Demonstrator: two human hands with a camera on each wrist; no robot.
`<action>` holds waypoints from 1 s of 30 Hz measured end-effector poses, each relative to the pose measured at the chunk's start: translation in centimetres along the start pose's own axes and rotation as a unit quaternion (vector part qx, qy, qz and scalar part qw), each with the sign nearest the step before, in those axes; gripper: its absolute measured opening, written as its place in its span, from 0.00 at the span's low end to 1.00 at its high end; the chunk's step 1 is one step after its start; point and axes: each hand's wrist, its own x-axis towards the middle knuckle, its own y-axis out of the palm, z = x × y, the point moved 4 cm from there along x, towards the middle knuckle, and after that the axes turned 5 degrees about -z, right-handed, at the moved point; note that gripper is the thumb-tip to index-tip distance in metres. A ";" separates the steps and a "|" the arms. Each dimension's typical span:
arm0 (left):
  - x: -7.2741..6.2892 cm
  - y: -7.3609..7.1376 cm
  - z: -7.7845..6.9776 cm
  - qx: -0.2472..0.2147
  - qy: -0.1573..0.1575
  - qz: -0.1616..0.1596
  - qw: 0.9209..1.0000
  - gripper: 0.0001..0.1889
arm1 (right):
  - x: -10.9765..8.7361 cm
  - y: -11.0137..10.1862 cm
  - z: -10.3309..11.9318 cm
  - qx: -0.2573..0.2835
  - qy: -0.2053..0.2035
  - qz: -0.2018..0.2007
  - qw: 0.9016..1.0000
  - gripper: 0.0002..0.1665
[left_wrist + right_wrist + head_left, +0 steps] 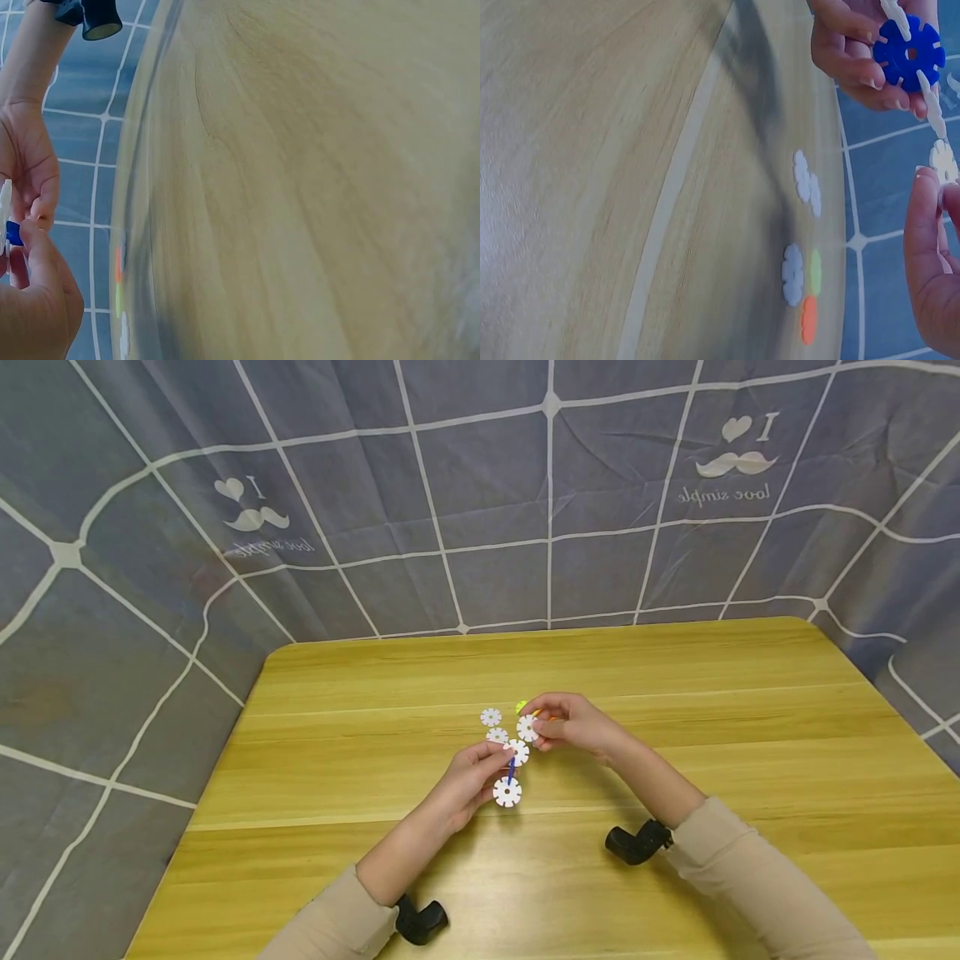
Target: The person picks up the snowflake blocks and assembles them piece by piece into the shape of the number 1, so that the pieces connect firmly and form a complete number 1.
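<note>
My left hand (pixel 468 781) grips a small joined piece of notched plastic discs. Its middle is a blue notched disc (pixel 892 56), seen edge-on in the head view, with a white notched disc slotted into each of two sides. The nearer white disc (pixel 507 792) hangs below the fingers, while the farther white disc (pixel 518 752) is by the thumb. With thumb and fingers, my right hand (pixel 577 723) pinches a separate white notched disc (pixel 527 729). In the right wrist view this disc comes right up to the end of the joined piece.
Beyond the hands, loose white discs (pixel 491 717), a yellow-green disc (pixel 521 706) and an orange disc (pixel 808 319) lie on the wooden table (pixel 375 727). A grey curtain with white lines (pixel 495 485) surrounds the table's back and sides. Black mounts (pixel 636 842) sit at both wrists.
</note>
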 end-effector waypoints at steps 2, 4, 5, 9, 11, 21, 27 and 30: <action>0.0 0.0 0.0 -0.001 0.000 0.001 1.000 0.04 | -0.1 0.1 0.0 0.000 -0.003 0.005 1.000 0.16; 0.0 0.0 0.1 -0.001 -0.001 0.001 1.000 0.04 | -0.1 0.2 0.0 0.002 -0.006 0.009 1.000 0.16; 0.0 0.0 0.1 -0.002 -0.001 -0.001 1.000 0.03 | -0.1 0.3 0.0 0.003 -0.008 0.011 1.000 0.16; 0.1 0.0 0.1 -0.003 -0.003 -0.005 1.000 0.04 | -0.1 0.4 0.0 0.010 -0.014 0.017 1.000 0.15; 0.1 0.0 0.1 -0.001 -0.003 -0.005 1.000 0.04 | -0.1 0.5 0.0 0.013 -0.014 0.017 1.000 0.15; -0.1 -0.2 0.0 -0.001 0.005 -0.019 1.000 0.04 | 0.1 0.7 -0.5 0.048 -0.011 0.011 0.999 0.14; -0.2 -0.3 0.1 0.006 0.026 -0.054 0.998 0.05 | 0.1 1.1 -0.6 0.076 0.003 0.010 0.997 0.20; -0.2 -0.3 0.1 0.006 0.030 -0.067 0.997 0.05 | 0.2 1.2 -0.6 0.082 0.006 0.004 0.997 0.22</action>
